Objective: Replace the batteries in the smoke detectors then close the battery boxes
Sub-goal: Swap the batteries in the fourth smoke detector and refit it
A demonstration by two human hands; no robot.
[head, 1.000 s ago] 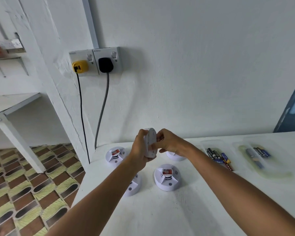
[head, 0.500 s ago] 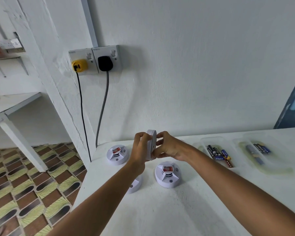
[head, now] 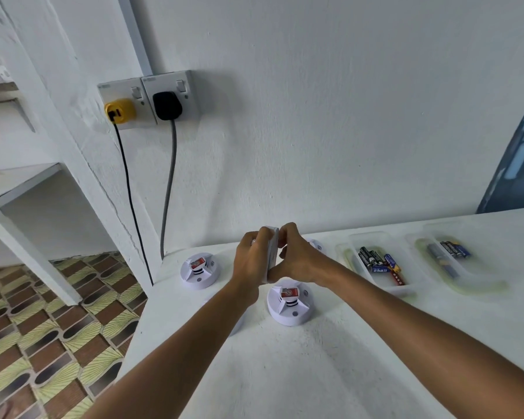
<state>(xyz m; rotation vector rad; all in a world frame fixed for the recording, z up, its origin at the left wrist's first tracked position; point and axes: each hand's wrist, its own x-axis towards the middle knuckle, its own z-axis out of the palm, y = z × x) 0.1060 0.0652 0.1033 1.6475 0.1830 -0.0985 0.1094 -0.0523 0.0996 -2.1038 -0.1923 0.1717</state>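
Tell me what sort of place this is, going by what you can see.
Probably a plain utility or work room in a home, not a proper workshop. Bare white painted walls carry a double wall socket holding a yellow plug and a black plug; the patterned brown-and-green tiled floor looks domestic, and the white worktop is rough and painted.

White counter (head: 285,373) with a rough painted top runs along the wall, left edge ending above the patterned floor. On it: one white round smoke detector (head: 199,271) near the left back corner, red-labelled battery showing in its open top. A second like it (head: 289,303) sits nearer the middle, also with a red-labelled battery exposed. A third detector (head: 316,245) at the back by the wall, mostly hidden. Another white round unit (head: 238,326) peeks out under the left forearm, barely visible. Right side: clear tray (head: 356,240) holding several batteries (head: 378,263); just beside it a second clear tray (head: 478,282) with a few more batteries (head: 454,249).
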